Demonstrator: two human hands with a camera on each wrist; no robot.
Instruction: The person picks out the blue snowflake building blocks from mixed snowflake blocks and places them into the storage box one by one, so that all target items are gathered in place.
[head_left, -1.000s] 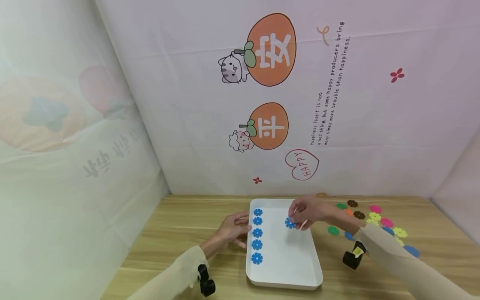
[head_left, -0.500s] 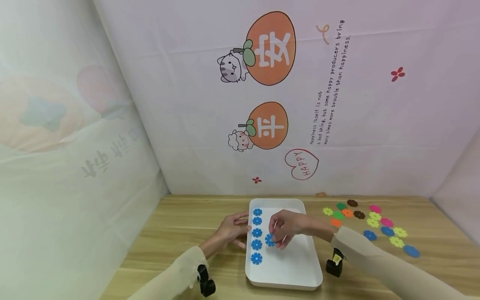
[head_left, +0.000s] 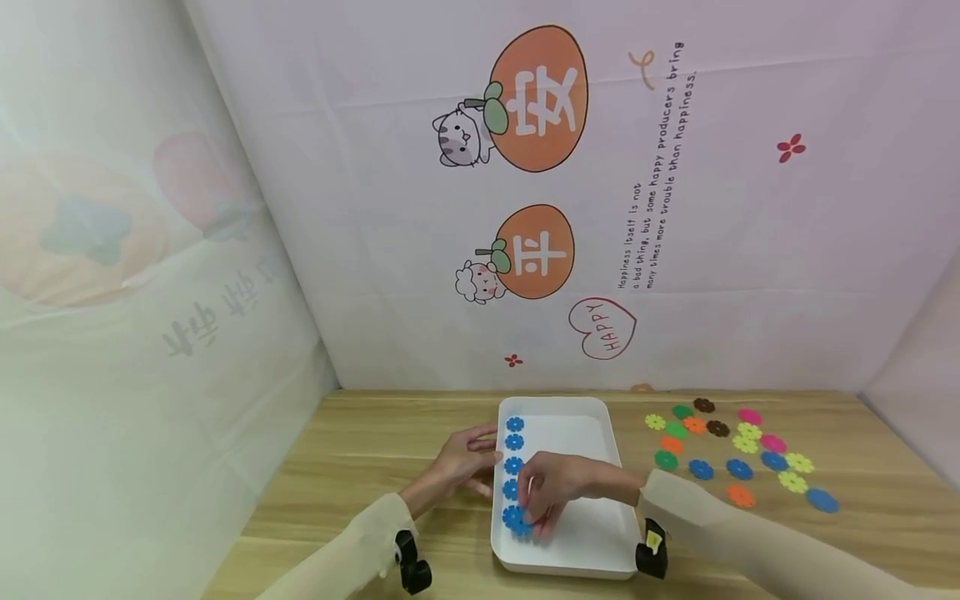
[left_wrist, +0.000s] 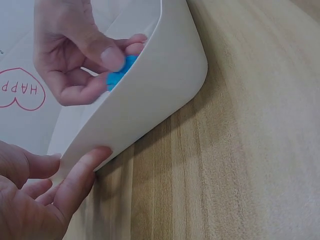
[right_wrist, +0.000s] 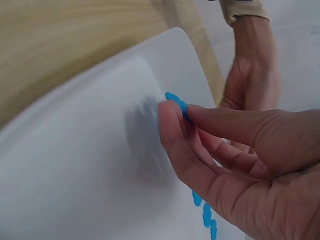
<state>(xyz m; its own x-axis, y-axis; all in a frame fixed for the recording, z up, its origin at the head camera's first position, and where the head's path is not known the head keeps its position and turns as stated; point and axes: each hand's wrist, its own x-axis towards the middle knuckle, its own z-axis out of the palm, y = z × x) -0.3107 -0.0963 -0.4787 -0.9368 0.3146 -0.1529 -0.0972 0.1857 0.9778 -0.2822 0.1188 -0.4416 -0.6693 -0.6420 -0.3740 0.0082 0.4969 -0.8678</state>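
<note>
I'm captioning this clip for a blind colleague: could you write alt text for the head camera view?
A person's right hand pinches a blue flower-shaped plastic disc at the near end of a column of matching discs inside a white rectangular plastic tray, while the left hand rests against the tray's left side. More coloured flower-shaped discs lie scattered on the wooden table to the right.

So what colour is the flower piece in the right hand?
Blue; the flower piece shows best in the right wrist view, pinched by the right hand.

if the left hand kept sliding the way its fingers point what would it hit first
Nothing to travel: the left hand fingertips already touch the tray side wall. Beyond the wall, likely the blue discs, though depth is unclear.
</note>
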